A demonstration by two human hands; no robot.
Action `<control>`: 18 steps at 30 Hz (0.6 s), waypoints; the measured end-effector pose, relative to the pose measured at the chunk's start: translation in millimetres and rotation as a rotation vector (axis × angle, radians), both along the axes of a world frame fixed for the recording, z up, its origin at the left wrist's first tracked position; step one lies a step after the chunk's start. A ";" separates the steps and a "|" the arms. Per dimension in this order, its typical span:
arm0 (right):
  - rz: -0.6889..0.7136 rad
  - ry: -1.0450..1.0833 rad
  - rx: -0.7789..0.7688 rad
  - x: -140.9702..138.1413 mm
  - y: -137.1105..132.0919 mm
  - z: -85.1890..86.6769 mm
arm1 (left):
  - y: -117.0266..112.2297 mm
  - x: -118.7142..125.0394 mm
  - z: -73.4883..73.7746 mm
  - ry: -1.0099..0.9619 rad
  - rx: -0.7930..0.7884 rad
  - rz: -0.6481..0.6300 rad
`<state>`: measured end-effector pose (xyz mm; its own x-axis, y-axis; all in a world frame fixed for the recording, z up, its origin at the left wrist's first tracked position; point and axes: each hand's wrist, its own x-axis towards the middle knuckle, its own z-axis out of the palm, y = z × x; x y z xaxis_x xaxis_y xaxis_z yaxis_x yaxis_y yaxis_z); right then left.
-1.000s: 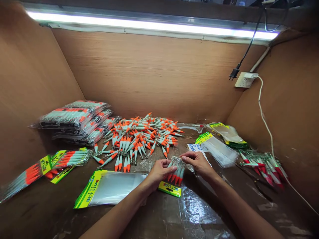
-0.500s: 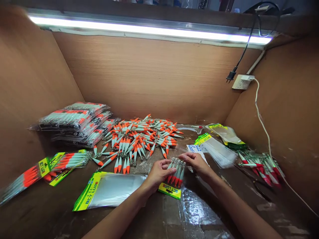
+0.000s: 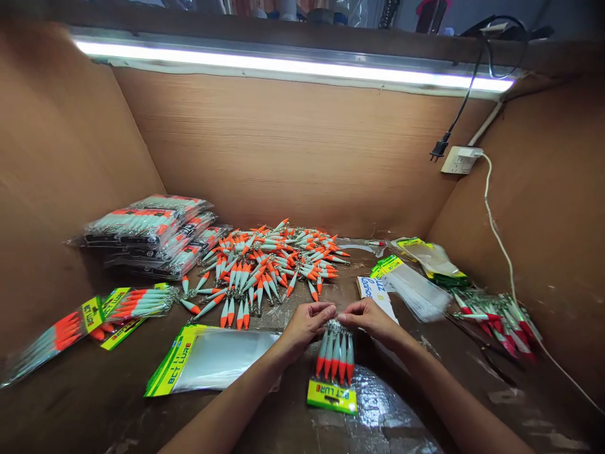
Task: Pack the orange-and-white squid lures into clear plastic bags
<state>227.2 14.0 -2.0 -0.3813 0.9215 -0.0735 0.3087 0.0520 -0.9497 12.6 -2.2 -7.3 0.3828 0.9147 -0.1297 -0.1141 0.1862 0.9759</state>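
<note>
A clear bag with a yellow-green BCT LURE header (image 3: 332, 396) lies upside down before me, its header toward my body. Inside it several grey-and-orange fishing lures (image 3: 334, 358) sit side by side, orange tips toward the header and metal hooks at the far end. My left hand (image 3: 307, 326) pinches the far end of the bag near the hooks, thumb against fingers. Close beside it, my right hand (image 3: 371, 320) pinches the same end from the right. The fingers partly cover the bag's edge and some hooks.
Behind my hands is a heap of loose lures (image 3: 265, 261). Empty header bags (image 3: 222, 359) lie left; more bags (image 3: 413, 290) and red-and-white lures (image 3: 501, 321) lie right. Filled packs (image 3: 137, 227) are stacked back left. A black plug (image 3: 439, 148) hangs near the wall socket (image 3: 460, 160).
The lures and header have shifted toward my body and straightened. Both hands have come closer together at the far end of the bag; my left hand no longer rests over the lures' side.
</note>
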 end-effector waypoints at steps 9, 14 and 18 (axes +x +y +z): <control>-0.241 -0.357 0.925 -27.4 -22.7 13.9 | 5.2 -1.3 -2.3 0.163 0.159 0.133; -0.022 -0.723 1.024 -47.3 -20.2 15.4 | -2.5 -3.6 6.7 0.410 0.464 0.110; -0.009 -0.765 1.014 -48.1 -14.7 11.8 | -10.4 -4.6 11.5 0.540 0.555 0.116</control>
<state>179.1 -0.7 9.8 -0.5471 0.6954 0.4660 0.7627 0.6435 -0.0649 8.0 -12.5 4.2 0.2945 0.9306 0.2173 0.4142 -0.3292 0.8485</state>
